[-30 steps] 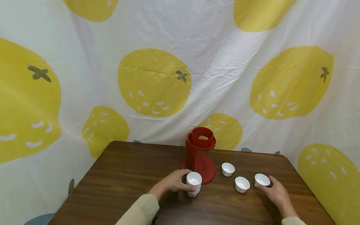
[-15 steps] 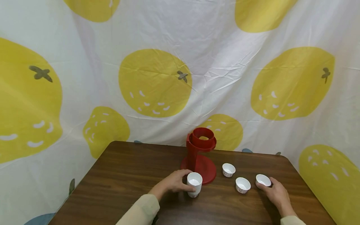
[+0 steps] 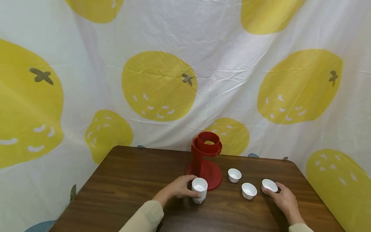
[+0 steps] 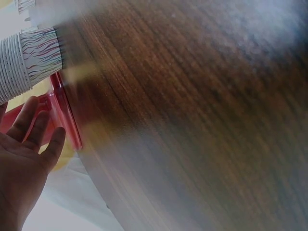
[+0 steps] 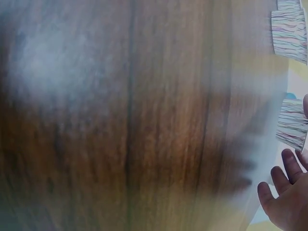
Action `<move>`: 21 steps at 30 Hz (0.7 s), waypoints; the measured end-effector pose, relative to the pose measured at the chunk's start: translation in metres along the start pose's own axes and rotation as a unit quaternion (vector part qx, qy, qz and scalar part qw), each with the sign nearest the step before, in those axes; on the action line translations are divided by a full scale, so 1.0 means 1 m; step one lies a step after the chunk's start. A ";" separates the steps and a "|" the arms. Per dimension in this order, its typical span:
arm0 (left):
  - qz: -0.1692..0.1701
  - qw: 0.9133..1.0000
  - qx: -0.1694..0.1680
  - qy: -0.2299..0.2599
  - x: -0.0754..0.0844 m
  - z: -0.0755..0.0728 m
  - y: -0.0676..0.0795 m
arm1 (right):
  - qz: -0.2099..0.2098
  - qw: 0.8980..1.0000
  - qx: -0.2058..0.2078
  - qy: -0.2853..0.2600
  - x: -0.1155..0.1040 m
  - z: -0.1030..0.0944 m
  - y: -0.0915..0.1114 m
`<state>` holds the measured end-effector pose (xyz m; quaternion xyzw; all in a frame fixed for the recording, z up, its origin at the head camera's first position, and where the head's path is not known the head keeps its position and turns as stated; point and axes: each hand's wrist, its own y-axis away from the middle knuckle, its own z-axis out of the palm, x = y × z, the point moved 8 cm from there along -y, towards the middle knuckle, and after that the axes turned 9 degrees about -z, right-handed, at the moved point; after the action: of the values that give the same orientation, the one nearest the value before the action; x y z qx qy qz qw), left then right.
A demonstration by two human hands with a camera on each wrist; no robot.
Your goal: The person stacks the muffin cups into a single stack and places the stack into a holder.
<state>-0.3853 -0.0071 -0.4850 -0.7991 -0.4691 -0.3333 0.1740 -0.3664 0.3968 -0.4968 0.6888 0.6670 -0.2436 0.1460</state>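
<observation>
In the head view my left hand grips a stack of white paper baking cups between thumb and fingers, standing upright at the table's middle. The left wrist view shows the stack's many ridged rims and a print of wavy coloured lines on its lowest cup. Over on the right, my right hand holds a single baking cup by its sides, opening upward. Two more baking cups stand between the hands, one farther back and one nearer. The right hand's lower fingers are spread below its cup.
Just behind the stack stands a red stand with a round base, an upright post and a ring on top. The brown wood-grain table meets a white cloth printed with yellow lemons at its back edge.
</observation>
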 end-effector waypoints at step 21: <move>-0.005 1.000 0.008 0.005 -0.002 0.001 -0.001 | 0.014 0.997 0.047 -0.056 -0.026 -0.008 0.006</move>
<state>-0.3868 -0.0071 -0.4876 -0.7933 -0.4753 -0.3344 0.1813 -0.3588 0.3789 -0.4772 0.6894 0.6360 -0.3108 0.1537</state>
